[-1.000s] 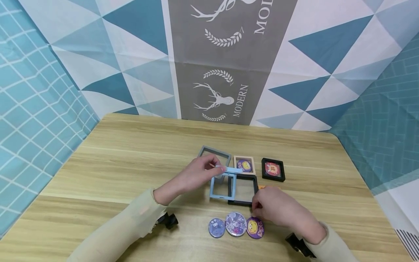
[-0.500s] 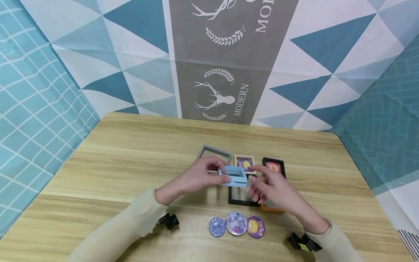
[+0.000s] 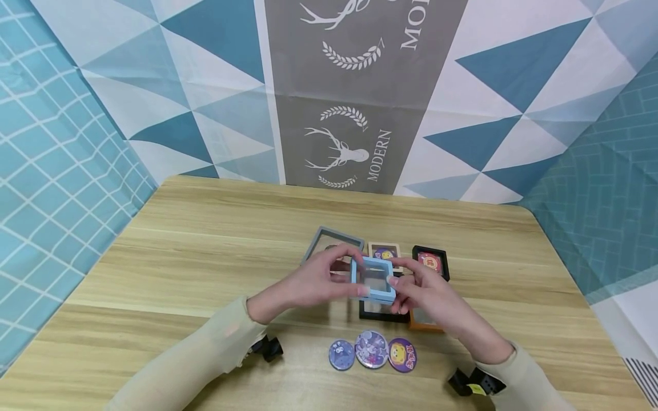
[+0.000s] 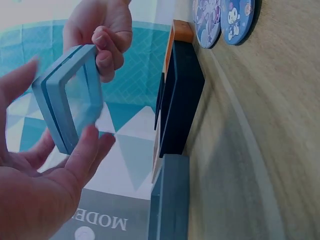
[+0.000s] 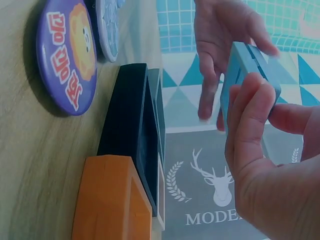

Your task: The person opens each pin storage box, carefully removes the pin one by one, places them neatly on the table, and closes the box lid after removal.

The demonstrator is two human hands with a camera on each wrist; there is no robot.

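Frame of pale blue (image 3: 381, 296), square and clear-windowed, is held up above the wooden table (image 3: 205, 245), its right edge pinched in the right hand (image 3: 430, 292); the left hand (image 3: 326, 277) has its fingers spread apart about the opposite edge, though whether they all touch it cannot be told. Beneath lie a black square frame (image 3: 379, 315) and, just beside that, an orange frame (image 3: 424, 327), with three round cartoon badges (image 3: 372, 349) in a row nearer the person.

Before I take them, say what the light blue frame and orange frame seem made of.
Light blue frame: likely smooth plastic, being evenly coloured; its transparent middle suggests clear film. Orange frame: matte, grainless sides suggest plastic, though painted wood is possible.
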